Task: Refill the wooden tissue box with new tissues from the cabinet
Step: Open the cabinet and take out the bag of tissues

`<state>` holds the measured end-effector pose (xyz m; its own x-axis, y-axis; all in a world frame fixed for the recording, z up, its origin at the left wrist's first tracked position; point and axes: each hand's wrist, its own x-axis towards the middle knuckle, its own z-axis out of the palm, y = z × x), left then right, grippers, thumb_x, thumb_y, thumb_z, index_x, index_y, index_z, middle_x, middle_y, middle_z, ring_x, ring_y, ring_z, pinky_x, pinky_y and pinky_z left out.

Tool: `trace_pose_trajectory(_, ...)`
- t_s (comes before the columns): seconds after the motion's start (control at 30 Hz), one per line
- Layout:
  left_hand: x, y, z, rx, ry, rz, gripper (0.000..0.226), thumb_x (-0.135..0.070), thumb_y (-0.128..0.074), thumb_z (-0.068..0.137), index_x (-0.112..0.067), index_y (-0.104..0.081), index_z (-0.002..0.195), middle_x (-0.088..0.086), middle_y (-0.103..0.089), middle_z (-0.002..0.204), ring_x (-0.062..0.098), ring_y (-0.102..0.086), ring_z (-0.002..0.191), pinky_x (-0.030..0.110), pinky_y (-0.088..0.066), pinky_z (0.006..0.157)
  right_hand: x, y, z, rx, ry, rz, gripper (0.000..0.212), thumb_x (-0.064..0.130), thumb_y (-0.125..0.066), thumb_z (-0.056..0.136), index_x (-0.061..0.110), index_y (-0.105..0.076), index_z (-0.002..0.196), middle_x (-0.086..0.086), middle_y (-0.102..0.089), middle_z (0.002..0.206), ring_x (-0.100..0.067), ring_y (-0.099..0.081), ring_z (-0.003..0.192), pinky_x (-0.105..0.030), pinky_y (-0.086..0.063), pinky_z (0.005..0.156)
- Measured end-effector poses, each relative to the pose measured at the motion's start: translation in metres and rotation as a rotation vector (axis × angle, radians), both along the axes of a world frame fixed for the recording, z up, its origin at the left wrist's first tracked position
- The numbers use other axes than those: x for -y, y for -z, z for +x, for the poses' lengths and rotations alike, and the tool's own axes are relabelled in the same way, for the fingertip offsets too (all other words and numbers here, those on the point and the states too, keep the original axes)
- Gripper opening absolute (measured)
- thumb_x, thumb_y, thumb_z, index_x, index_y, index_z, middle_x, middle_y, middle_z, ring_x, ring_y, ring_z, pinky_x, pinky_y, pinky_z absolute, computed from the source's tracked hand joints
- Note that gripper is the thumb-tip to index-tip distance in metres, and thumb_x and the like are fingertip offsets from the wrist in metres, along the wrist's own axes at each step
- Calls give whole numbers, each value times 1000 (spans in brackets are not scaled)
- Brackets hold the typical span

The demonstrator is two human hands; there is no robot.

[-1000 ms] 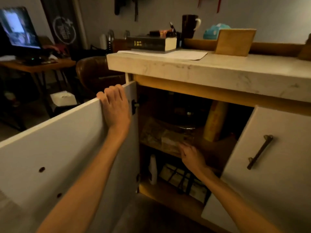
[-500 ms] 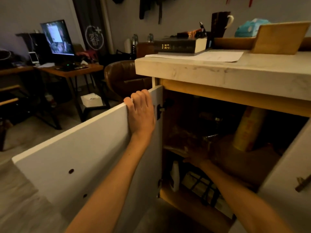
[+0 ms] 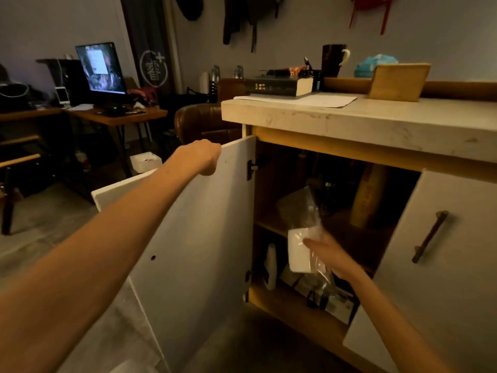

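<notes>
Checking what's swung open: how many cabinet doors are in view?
2. The left door stands wide open, its top edge held by the left hand. The right door, with the bar handle, is partly open. Others may lie beyond the frame.

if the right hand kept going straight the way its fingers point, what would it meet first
The right hand points up and left into the open cabinet, already gripping the white tissue pack. Beyond that, probably the clear plastic wrap over the middle shelf, though depth is unclear in the dim interior.
</notes>
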<state>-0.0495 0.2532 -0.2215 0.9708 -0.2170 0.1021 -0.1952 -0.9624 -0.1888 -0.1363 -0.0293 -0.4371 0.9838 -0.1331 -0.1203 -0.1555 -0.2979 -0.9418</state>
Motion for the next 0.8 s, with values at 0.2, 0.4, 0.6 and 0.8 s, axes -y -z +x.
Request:
trace_pose_trajectory(0.2, -15, -20, -45, -372, 126, -225, 83, -5, -55, 90, -26, -10, 156, 4, -20, 163, 26, -24, 147, 47, -21, 120, 2, -39, -80, 152, 20, 506, 51, 23, -66, 83, 47, -57, 127, -2, -74, 108, -23, -74, 94, -41, -61, 66)
trace_pose_trajectory(0.4, 21, 28, -91, -278, 345, -954, 60, 2, -43, 94, -17, -32, 151, 7, -20, 163, 21, -19, 149, 27, -20, 113, 13, -67, -120, 248, 104, 621, 45, 24, -69, 79, 50, -65, 114, -7, -76, 103, -28, -75, 90, -41, -61, 62)
trace_pose_trajectory(0.6, 88, 62, -120, -247, 676, -1293, 43, -13, -41, 95, -47, -58, 115, -29, -16, 154, -8, 14, 142, 36, 5, 115, 36, -51, -160, 333, 285, 537, 52, 25, -68, 81, 57, -58, 121, -5, -75, 103, -28, -74, 93, -47, -60, 64)
trace_pose_trajectory(0.8, 130, 78, -113, -70, 1058, -791, 77, -79, -23, 84, -44, -14, 152, -17, 22, 161, 10, 36, 143, 50, 25, 113, 73, -53, -216, 420, 398, 306, 53, 21, -62, 85, 51, -55, 127, 1, -73, 110, -22, -73, 97, -36, -61, 66)
